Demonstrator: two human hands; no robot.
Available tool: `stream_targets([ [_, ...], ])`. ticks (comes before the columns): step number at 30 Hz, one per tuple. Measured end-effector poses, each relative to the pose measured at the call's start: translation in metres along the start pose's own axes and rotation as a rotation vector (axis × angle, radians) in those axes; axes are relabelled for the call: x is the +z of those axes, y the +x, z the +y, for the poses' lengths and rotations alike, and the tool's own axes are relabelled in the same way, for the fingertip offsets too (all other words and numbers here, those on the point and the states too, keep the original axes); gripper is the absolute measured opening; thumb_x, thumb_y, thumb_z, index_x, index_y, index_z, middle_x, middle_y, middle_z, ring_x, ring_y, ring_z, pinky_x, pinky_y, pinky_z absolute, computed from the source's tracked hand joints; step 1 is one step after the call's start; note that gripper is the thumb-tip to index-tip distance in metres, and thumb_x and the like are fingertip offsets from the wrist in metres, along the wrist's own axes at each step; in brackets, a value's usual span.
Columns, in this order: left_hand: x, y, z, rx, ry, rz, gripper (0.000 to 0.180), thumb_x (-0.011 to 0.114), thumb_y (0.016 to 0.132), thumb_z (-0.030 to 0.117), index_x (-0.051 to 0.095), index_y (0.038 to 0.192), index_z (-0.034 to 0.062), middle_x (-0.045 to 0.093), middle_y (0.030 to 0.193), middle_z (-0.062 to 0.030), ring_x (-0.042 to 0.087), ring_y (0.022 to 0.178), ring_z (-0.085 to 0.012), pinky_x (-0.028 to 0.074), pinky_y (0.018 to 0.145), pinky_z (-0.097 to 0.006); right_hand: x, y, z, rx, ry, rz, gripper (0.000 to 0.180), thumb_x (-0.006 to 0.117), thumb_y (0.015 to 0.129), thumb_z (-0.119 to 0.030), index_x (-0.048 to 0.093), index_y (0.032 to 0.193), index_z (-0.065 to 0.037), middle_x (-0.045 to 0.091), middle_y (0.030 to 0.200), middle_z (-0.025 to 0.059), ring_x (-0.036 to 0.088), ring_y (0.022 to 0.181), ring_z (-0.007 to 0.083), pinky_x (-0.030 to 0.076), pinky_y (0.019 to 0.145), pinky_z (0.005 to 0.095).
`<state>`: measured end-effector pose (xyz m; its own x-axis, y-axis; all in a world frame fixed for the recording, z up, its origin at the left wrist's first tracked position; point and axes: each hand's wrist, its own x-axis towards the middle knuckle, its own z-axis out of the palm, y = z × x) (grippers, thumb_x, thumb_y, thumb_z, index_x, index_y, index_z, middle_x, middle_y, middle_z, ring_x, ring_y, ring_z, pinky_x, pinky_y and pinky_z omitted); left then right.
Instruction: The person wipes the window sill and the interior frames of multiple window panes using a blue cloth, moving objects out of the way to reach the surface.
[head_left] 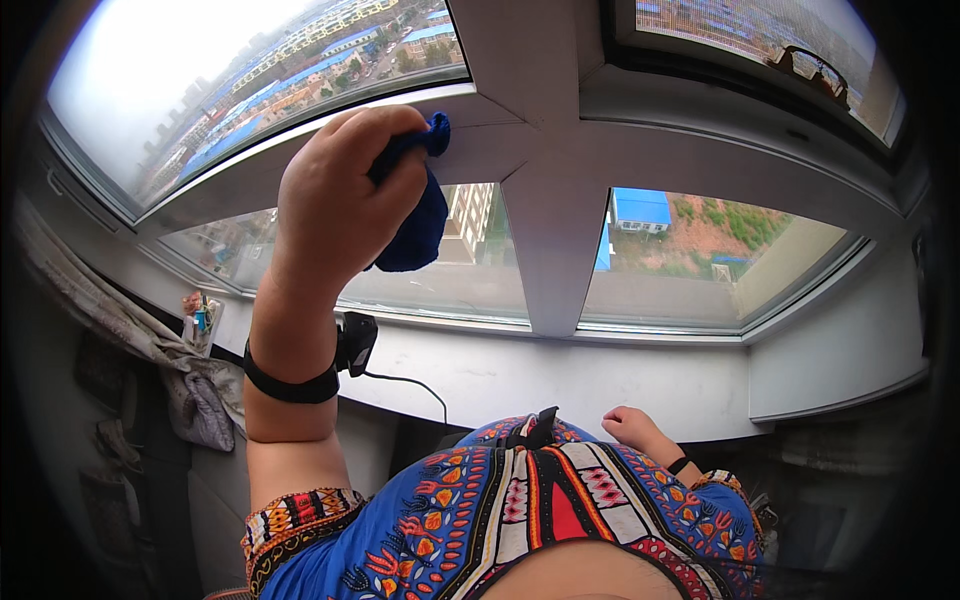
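Raised at the window, my left hand point(350, 195) is closed around a bunched dark blue cloth point(415, 225). Part of the cloth sticks out above the thumb, and the rest hangs below the fingers. The hand is nearest to the white window frame point(480, 110) under the upper left pane; whether the cloth touches it I cannot tell. Low at my right side, my right hand point(632, 428) is curled into a loose fist beside my patterned shirt, with nothing seen in it. A black strap with a small device point(356, 343) and cable sits on my left forearm.
A white windowsill point(560, 375) runs below the panes. At the left hang pale curtains point(95, 305), with a small holder of odds and ends point(200, 318) beside them. A dark-framed window point(700, 65) is at the upper right. Buildings show outside.
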<state>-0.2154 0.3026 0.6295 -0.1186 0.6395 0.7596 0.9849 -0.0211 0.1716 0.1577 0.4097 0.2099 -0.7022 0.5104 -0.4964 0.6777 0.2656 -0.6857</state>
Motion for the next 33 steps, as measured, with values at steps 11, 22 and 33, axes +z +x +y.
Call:
stream_targets([
  [11, 0.004, -0.020, -0.031, -0.186, 0.042, 0.307, 0.017, 0.069, 0.088, 0.014, 0.068, 0.104, 0.0075, 0.068, 0.093, -0.0082, 0.065, 0.082, -0.0191, 0.052, 0.077, -0.031, 0.009, -0.042, 0.020, 0.209, 0.080, -0.001, 0.034, 0.060, 0.083, -0.030, 0.072, 0.098, -0.002, 0.071, 0.095, 0.0212, 0.068, 0.091, 0.0336, 0.053, 0.083, 0.0387],
  [22, 0.054, 0.003, 0.005, -0.064, 0.015, 0.331, 0.012, 0.067, 0.086, 0.013, 0.065, 0.097, 0.0081, 0.068, 0.089, -0.0110, 0.067, 0.077, -0.0252, 0.054, 0.069, -0.033, 0.021, -0.036, 0.035, 0.212, -0.013, -0.023, 0.034, 0.059, 0.086, -0.033, 0.073, 0.100, -0.005, 0.072, 0.097, 0.0184, 0.068, 0.093, 0.0318, 0.053, 0.084, 0.0383],
  [33, 0.102, 0.014, 0.024, 0.147, -0.038, 0.107, 0.015, 0.065, 0.085, 0.012, 0.058, 0.095, 0.0055, 0.066, 0.089, -0.0149, 0.065, 0.074, -0.0370, 0.053, 0.065, -0.042, 0.033, -0.013, 0.023, 0.146, -0.049, 0.009, 0.039, 0.056, 0.084, -0.035, 0.072, 0.104, -0.006, 0.071, 0.103, 0.0197, 0.067, 0.097, 0.0344, 0.052, 0.086, 0.0411],
])
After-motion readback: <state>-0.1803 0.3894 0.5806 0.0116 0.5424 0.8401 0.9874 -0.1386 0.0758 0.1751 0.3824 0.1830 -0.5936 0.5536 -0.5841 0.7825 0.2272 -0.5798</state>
